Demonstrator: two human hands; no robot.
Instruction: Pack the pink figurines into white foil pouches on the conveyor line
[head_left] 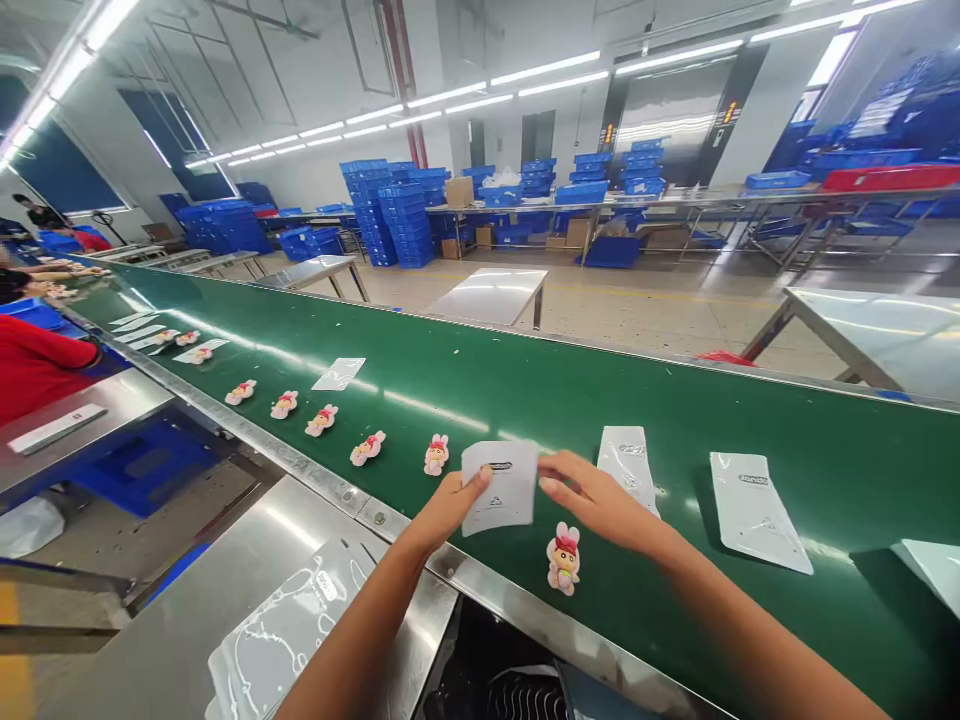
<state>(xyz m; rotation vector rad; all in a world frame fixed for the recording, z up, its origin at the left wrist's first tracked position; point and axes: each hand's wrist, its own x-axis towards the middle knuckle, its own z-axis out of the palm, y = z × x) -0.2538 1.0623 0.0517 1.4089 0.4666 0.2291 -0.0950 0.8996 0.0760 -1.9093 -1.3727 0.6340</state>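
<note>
My left hand pinches a white plastic pouch with a dark printed label, thumb on its front, above the green conveyor belt. At the pouch's right edge is my right hand, fingers loosely bent and slightly apart; I cannot tell whether the tips touch the pouch. Just below, a pink bunny-eared figurine with a red bow lies on the belt. Another such figurine lies to the left of the pouch. Behind my right hand lies another white pouch.
On the green belt more figurines run off leftward, with flat pouches to the right. A stack of pouches rests on the steel table. A co-worker's red sleeve shows at left. Blue crates stand behind.
</note>
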